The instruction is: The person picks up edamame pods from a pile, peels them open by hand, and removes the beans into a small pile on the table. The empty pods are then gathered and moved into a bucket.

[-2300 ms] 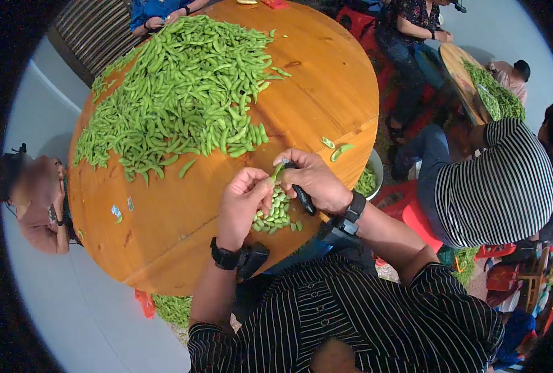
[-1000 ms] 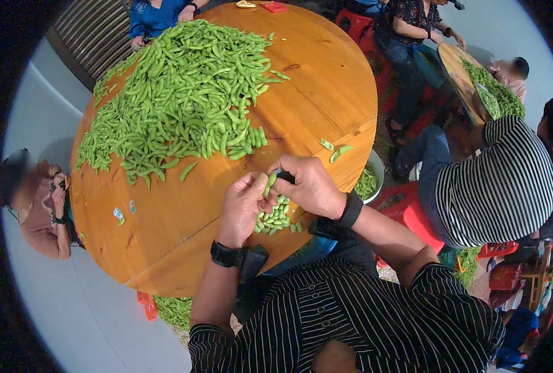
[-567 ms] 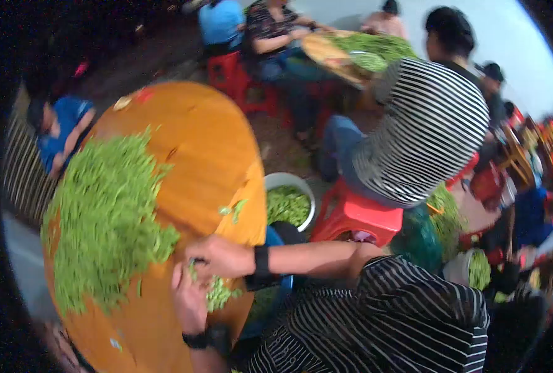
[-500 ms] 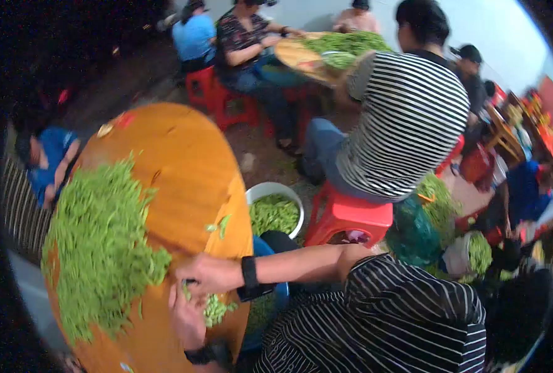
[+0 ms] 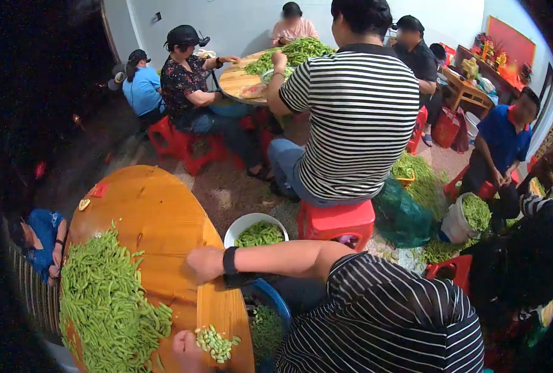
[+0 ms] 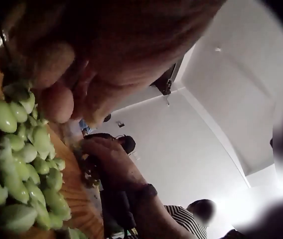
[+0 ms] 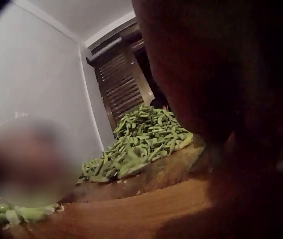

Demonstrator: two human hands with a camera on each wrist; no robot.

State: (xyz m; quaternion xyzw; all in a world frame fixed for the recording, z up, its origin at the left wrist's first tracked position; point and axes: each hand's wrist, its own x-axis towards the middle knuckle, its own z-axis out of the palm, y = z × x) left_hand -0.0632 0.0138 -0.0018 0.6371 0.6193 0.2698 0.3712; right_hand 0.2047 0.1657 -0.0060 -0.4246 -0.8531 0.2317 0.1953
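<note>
My left hand (image 5: 188, 348) is low over the table, its fingertips beside a small heap of shelled green beans (image 5: 217, 344). In the left wrist view its curled fingers hang right over the beans (image 6: 29, 164), with no pod showing between them. My right hand (image 5: 203, 264) is apart from the left, above the wooden table (image 5: 164, 205), its fingers curled and their tips turned away. Dark shadow covers most of it in the right wrist view; whether it holds something I cannot tell. A big pile of green soybean pods (image 5: 105, 298) lies left of both hands.
A white bucket of pods (image 5: 256, 231) and a blue tub (image 5: 275, 298) stand beside the table's right edge. A person in a striped shirt (image 5: 357, 118) sits on a red stool (image 5: 337, 221). Other people sit round a second table (image 5: 239, 81) behind.
The head view has swung right and up toward the room. My hands, together around a pod one second ago, have parted; the right has moved away from the left and the beans.
</note>
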